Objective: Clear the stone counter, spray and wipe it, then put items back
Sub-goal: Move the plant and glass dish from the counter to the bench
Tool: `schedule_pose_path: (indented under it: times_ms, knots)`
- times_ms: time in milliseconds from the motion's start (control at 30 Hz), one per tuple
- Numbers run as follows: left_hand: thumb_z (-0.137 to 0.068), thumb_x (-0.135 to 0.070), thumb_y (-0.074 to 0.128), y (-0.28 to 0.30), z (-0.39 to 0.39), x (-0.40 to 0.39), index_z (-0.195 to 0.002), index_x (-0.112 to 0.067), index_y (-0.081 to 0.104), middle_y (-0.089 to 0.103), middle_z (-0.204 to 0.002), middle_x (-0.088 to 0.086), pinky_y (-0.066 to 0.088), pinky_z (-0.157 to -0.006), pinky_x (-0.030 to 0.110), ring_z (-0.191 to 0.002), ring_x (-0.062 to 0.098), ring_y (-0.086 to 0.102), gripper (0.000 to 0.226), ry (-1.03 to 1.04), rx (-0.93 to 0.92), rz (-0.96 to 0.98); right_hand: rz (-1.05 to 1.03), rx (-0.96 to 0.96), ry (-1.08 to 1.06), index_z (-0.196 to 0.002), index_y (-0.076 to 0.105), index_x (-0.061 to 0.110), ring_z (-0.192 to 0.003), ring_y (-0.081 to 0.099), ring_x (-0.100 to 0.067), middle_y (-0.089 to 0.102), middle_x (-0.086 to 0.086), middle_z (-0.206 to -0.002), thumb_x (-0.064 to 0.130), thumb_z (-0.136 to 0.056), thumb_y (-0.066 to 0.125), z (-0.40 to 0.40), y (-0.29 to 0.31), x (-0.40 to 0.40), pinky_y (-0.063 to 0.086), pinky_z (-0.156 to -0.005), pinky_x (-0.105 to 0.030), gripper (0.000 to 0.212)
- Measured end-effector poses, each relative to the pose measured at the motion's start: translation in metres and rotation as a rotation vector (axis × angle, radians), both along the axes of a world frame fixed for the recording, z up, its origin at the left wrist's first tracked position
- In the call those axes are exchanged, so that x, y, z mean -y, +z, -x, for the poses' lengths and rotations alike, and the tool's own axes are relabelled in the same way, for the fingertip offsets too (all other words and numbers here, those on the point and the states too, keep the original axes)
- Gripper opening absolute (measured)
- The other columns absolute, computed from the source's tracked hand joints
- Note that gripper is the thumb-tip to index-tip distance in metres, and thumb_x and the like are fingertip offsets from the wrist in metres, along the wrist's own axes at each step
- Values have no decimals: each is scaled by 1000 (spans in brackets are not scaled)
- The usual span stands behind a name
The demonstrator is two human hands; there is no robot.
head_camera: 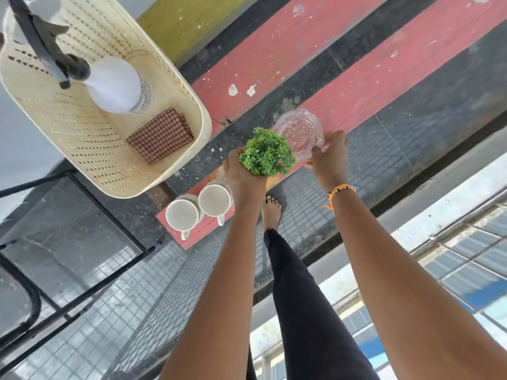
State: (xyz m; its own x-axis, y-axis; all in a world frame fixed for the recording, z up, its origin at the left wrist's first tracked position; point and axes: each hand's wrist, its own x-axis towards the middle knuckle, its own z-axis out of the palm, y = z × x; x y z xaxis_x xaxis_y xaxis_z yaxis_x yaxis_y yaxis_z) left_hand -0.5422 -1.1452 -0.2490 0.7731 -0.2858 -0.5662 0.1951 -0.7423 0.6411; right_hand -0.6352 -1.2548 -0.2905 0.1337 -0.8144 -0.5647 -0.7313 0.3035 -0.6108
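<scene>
My left hand [242,176] grips a small green artificial plant [266,151], held above a red painted step [274,48]. My right hand [329,153] holds the rim of a clear glass jar [299,133], just right of the plant. Two white mugs [199,208] stand side by side on the red step's near end, just left of my left wrist. A cream perforated basket [82,127] at the upper left holds a white spray bottle [115,85] with a black trigger and a folded brown checked cloth [160,135].
The basket rests on a black metal-framed stand [82,281] at the left. Dark speckled stone [310,75] runs between the red strips. My bare foot [271,212] stands on dark tiled floor below. A ledge and window grille [452,242] lie at the right.
</scene>
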Motion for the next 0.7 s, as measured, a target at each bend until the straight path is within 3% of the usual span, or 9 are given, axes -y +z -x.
schedule_pose_path:
  times_ms: [67, 200, 267, 400, 533, 700]
  knots:
    - [-68, -7, 77, 4, 0, -2, -119, -12, 51, 54, -119, 8, 43, -89, 31, -102, 17, 51, 57, 11, -8, 0, -18, 9, -17, -112, 44, 2, -100, 59, -37, 42, -8, -114, -1, -85, 53, 3, 4, 0, 53, -86, -49, 28]
    - [-70, 0, 69, 13, -1, -11, -118, -19, 51, 58, -117, 3, 45, -95, 39, -107, 20, 53, 54, 44, -31, 10, -11, 30, -40, -111, 48, 5, -100, 59, -38, 47, -5, -105, 1, -84, 51, 5, 19, -1, 51, -87, -50, 27]
    - [-69, 6, 64, 20, -1, -16, -118, -21, 52, 57, -118, 2, 46, -95, 43, -110, 20, 53, 57, 44, -59, 16, 0, 48, -29, -103, 50, 11, -95, 59, -35, 51, -5, -98, 3, -84, 50, 6, 29, -3, 52, -82, -45, 20]
    - [-72, 6, 61, 40, 1, -25, -118, -25, 51, 55, -122, -4, 48, -96, 43, -110, 12, 51, 56, 82, -90, 44, -49, 128, 36, -88, 54, 20, -64, 55, -15, 58, 0, -87, 5, -87, 48, 4, 58, -9, 46, -55, -24, 16]
    - [-81, -3, 57, 66, -1, -35, -113, -25, 54, 55, -118, -8, 49, -92, 39, -102, 8, 54, 39, 193, -96, 116, -101, 210, 175, -82, 56, 18, -59, 49, -11, 52, 5, -71, 8, -90, 53, -11, 95, -22, 43, -54, -21, 13]
    - [-83, -4, 55, 98, -23, -59, -111, -18, 59, 62, -106, -4, 44, -84, 24, -88, 3, 57, 31, 352, -31, 189, -189, 328, 375, -73, 54, 22, -54, 46, -9, 50, 5, -65, 15, -92, 56, -50, 138, -44, 41, -51, -20, 20]
